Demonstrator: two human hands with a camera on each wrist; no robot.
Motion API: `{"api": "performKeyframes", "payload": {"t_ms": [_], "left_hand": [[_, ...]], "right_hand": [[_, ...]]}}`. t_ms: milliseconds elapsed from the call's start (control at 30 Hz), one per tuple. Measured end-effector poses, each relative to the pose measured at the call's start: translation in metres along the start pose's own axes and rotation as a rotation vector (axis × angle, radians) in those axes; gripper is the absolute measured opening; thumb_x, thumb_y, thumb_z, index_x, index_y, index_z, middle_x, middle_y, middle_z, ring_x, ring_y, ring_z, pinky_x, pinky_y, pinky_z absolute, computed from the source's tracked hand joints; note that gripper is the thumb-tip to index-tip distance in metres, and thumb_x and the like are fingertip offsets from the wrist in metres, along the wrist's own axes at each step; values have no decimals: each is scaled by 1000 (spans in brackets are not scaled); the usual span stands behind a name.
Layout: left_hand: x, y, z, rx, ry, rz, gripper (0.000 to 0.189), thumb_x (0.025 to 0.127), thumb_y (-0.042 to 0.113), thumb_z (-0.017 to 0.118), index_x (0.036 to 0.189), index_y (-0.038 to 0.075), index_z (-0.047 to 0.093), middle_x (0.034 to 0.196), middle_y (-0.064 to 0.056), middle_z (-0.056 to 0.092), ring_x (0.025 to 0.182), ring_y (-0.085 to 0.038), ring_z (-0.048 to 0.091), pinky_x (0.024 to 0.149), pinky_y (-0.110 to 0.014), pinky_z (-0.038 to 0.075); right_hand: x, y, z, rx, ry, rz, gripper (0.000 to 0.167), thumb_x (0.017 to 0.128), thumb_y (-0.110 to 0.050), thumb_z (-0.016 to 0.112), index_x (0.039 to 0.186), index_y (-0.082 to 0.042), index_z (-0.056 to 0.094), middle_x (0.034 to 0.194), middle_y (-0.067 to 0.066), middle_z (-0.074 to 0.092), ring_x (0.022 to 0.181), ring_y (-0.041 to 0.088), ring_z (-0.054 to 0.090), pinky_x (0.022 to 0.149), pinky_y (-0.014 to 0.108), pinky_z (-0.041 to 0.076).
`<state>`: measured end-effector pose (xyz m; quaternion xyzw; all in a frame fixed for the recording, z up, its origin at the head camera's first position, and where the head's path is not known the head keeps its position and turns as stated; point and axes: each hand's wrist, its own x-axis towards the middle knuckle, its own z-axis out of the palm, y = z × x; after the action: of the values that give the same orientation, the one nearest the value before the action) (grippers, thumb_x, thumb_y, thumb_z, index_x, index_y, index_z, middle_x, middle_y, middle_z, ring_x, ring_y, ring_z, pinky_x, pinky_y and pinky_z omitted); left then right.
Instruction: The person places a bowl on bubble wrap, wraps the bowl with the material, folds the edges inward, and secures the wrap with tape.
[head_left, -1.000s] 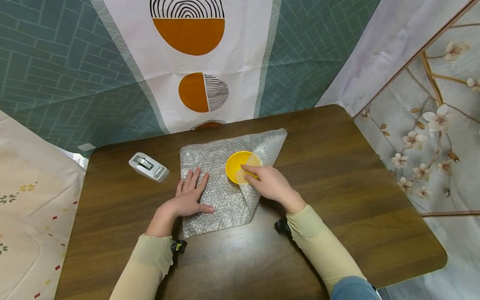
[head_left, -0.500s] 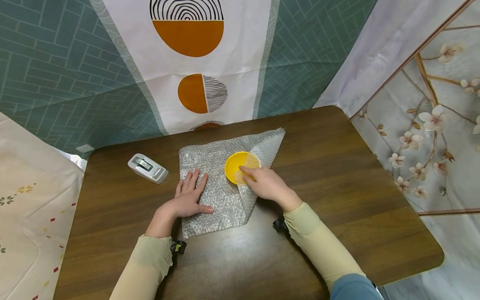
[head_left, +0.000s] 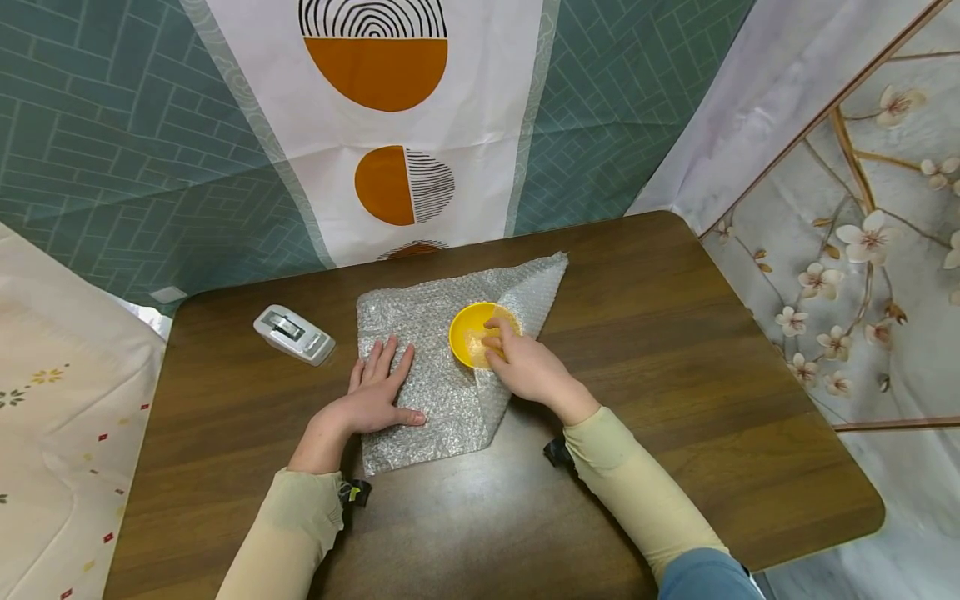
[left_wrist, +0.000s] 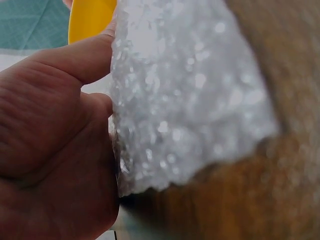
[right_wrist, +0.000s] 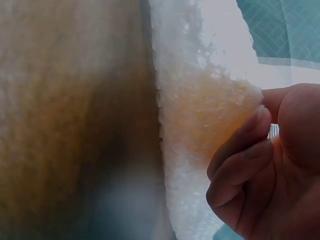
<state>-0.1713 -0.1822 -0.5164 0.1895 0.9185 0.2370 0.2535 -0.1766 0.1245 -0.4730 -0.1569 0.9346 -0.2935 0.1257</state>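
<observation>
Wooden desk [head_left: 675, 367], back of middle: yellow bowl [head_left: 465, 327] on wrap [head_left: 442, 383], flap [head_left: 534, 302] partly over it.
Right hand [head_left: 534, 367] grips the flap, fingers curled; left hand [head_left: 375, 404] lies splayed on the wrap's left half. Likely trouble: slack grip, flap could spring back; hard tug, bowl could tip. White gadget [head_left: 294, 334] apart, toward back-left corner. Back edge near; widest room runs to the right edge.
</observation>
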Motion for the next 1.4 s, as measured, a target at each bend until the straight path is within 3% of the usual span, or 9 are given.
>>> {"api": "performKeyframes", "payload": {"t_ms": [167,367,533,700,833,1067,1167,1267,1400], "left_hand": [[-1,2,0,-8,4,2,129,85,69,79,173,15,2,176,-13,-25,159,-34,-30,123,-63,-17],[-1,2,0,-7,3,-11,129,85,68,79,173,16,2,176,-13,-25,159,-35,-29,123,-64,-16],[-2,3,0,6,9,-14,129,84,69,80,173,14,4,176,-15,-23,160,-37,-26,124,-65,-14],[-9,17,-11,-2,9,0,122,88,60,82,173,10,9,176,-22,-16,161,-43,-20,123,-69,-9],[-14,26,-21,-19,25,25,116,89,60,81,172,7,18,175,-28,-11,160,-50,-15,122,-74,-4],[-16,44,-28,79,172,41,90,97,51,75,166,6,38,177,-25,-5,160,-51,-14,121,-76,-3],[-11,61,-28,106,319,104,67,104,43,69,156,4,54,175,-23,18,162,-48,-2,121,-77,5],[-1,80,-24,132,437,245,45,109,33,63,143,4,67,163,-18,47,162,-40,18,123,-72,17],[16,97,-18,211,469,416,29,108,12,63,132,3,75,144,-11,67,155,-33,39,125,-60,26]], "right_hand": [[0,-2,4,-36,37,11,27,112,-25,51,133,-11,59,103,11,74,77,26,64,73,46,56],[0,-2,6,-104,22,-35,38,113,-26,48,141,-16,71,148,4,65,110,27,72,96,49,57],[1,-4,5,-106,-3,-44,39,112,-28,50,141,-14,71,153,6,60,125,32,68,102,50,55],[1,-5,3,-95,-4,-44,33,111,-26,52,118,-13,81,160,12,52,131,37,64,100,52,55],[1,-4,1,-91,-5,-50,31,110,-26,55,113,-14,83,165,15,45,136,38,60,100,53,53],[2,-5,-2,-126,-18,-51,28,109,-27,57,111,-19,84,166,13,44,136,40,60,100,56,53],[3,-5,-3,-154,-27,-40,28,109,-29,58,114,-21,84,166,11,45,135,40,61,99,56,53],[3,-6,-6,-185,-46,-13,29,108,-33,59,119,-23,84,166,8,45,136,40,60,100,59,54],[4,-8,-11,-209,-89,4,32,108,-39,59,125,-25,82,166,6,46,137,43,58,101,61,53]]}}
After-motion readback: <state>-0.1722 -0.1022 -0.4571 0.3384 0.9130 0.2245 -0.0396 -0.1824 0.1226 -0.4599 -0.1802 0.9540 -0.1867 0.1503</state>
